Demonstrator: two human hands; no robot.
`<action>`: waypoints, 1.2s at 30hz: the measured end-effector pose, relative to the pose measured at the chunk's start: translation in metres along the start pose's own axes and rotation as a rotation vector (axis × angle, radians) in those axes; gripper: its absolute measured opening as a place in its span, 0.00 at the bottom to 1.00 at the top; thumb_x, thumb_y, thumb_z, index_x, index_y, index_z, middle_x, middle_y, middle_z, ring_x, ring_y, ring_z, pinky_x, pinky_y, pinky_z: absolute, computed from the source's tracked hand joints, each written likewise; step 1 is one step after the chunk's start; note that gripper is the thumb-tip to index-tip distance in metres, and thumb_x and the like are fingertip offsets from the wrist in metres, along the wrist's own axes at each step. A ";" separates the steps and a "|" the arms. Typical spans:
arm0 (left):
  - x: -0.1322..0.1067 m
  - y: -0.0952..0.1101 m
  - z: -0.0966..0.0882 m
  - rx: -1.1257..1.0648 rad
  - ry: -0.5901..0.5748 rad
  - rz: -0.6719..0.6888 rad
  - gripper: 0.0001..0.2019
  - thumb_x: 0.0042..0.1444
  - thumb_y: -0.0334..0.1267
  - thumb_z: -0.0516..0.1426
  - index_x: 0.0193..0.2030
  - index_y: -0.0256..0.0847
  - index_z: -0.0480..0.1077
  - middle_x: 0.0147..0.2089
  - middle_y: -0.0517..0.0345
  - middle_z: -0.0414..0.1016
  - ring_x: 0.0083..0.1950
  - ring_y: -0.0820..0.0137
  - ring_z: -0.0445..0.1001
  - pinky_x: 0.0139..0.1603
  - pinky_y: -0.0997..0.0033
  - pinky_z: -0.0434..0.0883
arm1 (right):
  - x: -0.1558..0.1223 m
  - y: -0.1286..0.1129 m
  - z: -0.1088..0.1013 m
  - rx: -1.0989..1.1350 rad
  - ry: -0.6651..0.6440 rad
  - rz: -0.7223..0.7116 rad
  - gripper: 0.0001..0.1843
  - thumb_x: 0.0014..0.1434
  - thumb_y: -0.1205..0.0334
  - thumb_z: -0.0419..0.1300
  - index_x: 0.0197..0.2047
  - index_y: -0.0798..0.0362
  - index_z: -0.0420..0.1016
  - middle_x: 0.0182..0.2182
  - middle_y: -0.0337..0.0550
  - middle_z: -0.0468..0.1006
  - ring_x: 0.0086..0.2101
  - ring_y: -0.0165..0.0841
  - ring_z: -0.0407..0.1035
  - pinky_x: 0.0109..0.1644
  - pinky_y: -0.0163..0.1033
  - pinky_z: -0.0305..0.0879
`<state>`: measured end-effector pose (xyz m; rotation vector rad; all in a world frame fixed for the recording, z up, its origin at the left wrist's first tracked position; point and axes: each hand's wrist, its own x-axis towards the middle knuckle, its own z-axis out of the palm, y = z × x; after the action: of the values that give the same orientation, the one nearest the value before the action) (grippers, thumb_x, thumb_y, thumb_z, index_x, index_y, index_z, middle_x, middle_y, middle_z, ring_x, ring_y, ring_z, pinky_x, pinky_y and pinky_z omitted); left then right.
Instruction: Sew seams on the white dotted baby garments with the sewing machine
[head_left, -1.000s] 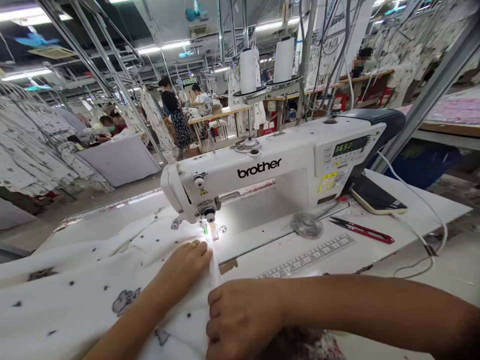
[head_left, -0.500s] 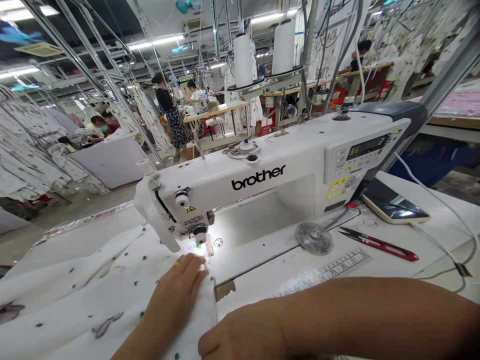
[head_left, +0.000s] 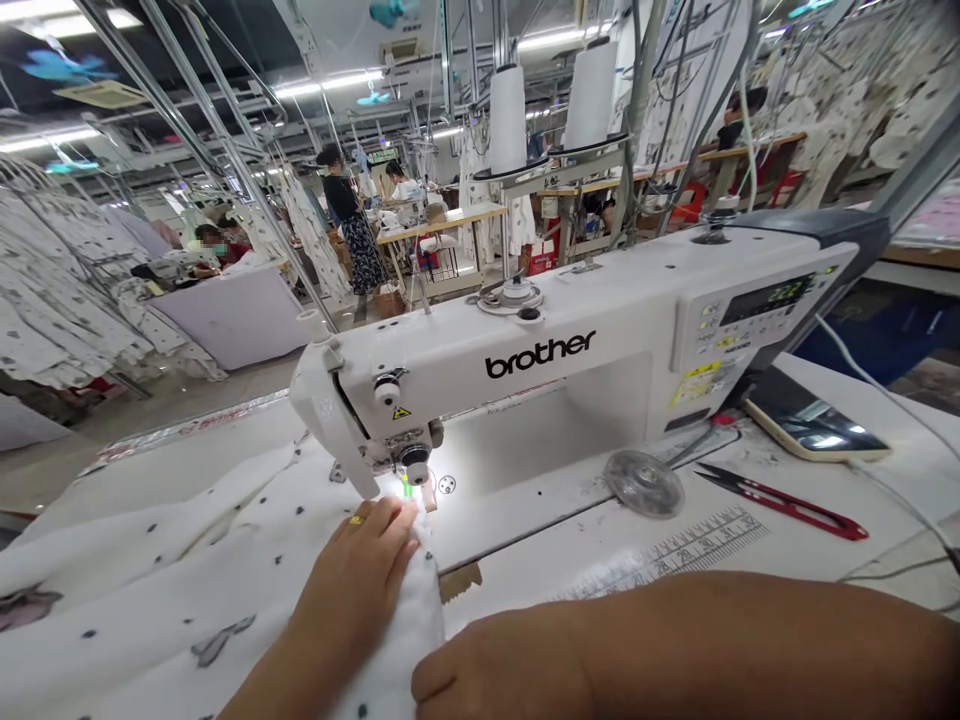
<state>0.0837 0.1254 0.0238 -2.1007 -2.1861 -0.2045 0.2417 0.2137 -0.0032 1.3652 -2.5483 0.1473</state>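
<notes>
Factory floor behind had white printed garments (head_left: pixel 60 290) hanging on racks and a co-worker (head_left: pixel 345 215) standing by a far table. On the white sewing table (head_left: pixel 525 540), a white Brother industrial sewing machine (head_left: pixel 540 370) sat w/ its lit presser foot (head_left: pixel 415 480) near the table's front edge. White cloth w/ dark dots and grey flower prints (head_left: pixel 150 600) spread over the table's front left corner, its thick folded edge right by the foot. Step looked like guiding that fold to the needle; next move prob. called for keeping it flat and straight. L hand (head_left: pixel 360 555) lay open, fingers pressing cloth just before the foot, not clenched. R hand (head_left: pixel 487 665) rested curled at the fold's near end; grip or mere press, couldn't tell. Red-handled thread snips (head_left: pixel 780 505) lay near table's right side, below a phone (head_left: pixel 814 425).
</notes>
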 end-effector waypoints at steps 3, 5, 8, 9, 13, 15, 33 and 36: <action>-0.003 -0.008 0.005 0.048 0.033 0.024 0.17 0.66 0.32 0.46 0.57 0.43 0.69 0.55 0.51 0.74 0.51 0.59 0.74 0.48 0.57 0.74 | -0.004 0.000 -0.001 -0.039 0.050 0.096 0.18 0.55 0.64 0.64 0.20 0.50 0.61 0.29 0.42 0.76 0.31 0.30 0.66 0.48 0.36 0.64; -0.006 -0.014 0.008 0.061 0.031 0.066 0.19 0.66 0.31 0.47 0.60 0.44 0.68 0.60 0.52 0.72 0.57 0.59 0.72 0.54 0.56 0.73 | -0.006 -0.001 -0.004 -0.043 0.081 0.186 0.07 0.56 0.65 0.64 0.28 0.54 0.71 0.29 0.40 0.76 0.31 0.29 0.67 0.48 0.34 0.63; -0.008 -0.022 0.010 0.082 -0.006 0.093 0.23 0.64 0.29 0.47 0.64 0.44 0.65 0.65 0.51 0.68 0.62 0.59 0.70 0.58 0.57 0.72 | -0.008 -0.001 -0.008 -0.061 0.126 0.254 0.05 0.57 0.65 0.65 0.33 0.57 0.74 0.26 0.36 0.74 0.30 0.28 0.67 0.46 0.35 0.62; -0.007 -0.023 0.009 0.095 -0.013 0.086 0.23 0.64 0.28 0.47 0.64 0.43 0.65 0.66 0.49 0.67 0.61 0.59 0.70 0.58 0.56 0.72 | -0.008 -0.001 -0.010 -0.084 0.148 0.268 0.04 0.58 0.65 0.64 0.33 0.56 0.73 0.26 0.36 0.74 0.30 0.29 0.67 0.44 0.36 0.62; -0.002 -0.020 0.000 0.103 -0.005 0.091 0.23 0.62 0.26 0.47 0.62 0.44 0.67 0.64 0.49 0.69 0.60 0.57 0.72 0.56 0.53 0.74 | -0.010 0.001 -0.017 -0.160 0.229 0.299 0.09 0.61 0.69 0.59 0.29 0.52 0.71 0.25 0.33 0.73 0.28 0.30 0.66 0.39 0.39 0.60; -0.005 -0.016 -0.004 0.054 0.019 0.109 0.22 0.61 0.25 0.46 0.57 0.44 0.70 0.59 0.50 0.72 0.58 0.58 0.73 0.55 0.53 0.74 | -0.010 0.003 -0.018 -0.173 0.237 0.292 0.10 0.61 0.70 0.59 0.28 0.52 0.71 0.24 0.33 0.73 0.28 0.30 0.66 0.39 0.38 0.60; -0.014 -0.016 -0.001 0.074 0.034 0.195 0.24 0.59 0.25 0.48 0.60 0.41 0.70 0.60 0.48 0.73 0.61 0.56 0.71 0.57 0.52 0.73 | -0.022 0.017 -0.027 -0.181 0.062 0.446 0.10 0.67 0.70 0.53 0.33 0.53 0.68 0.29 0.33 0.76 0.31 0.28 0.69 0.41 0.38 0.59; -0.019 -0.015 0.004 0.008 0.074 0.215 0.24 0.59 0.26 0.49 0.61 0.43 0.69 0.58 0.49 0.74 0.58 0.58 0.73 0.55 0.56 0.74 | -0.022 0.018 -0.026 -0.182 0.058 0.450 0.10 0.67 0.71 0.52 0.33 0.53 0.68 0.29 0.33 0.76 0.32 0.28 0.69 0.41 0.38 0.59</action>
<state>0.0700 0.1064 0.0159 -2.2646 -1.9002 -0.2498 0.2428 0.2466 0.0169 0.6995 -2.6993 0.0319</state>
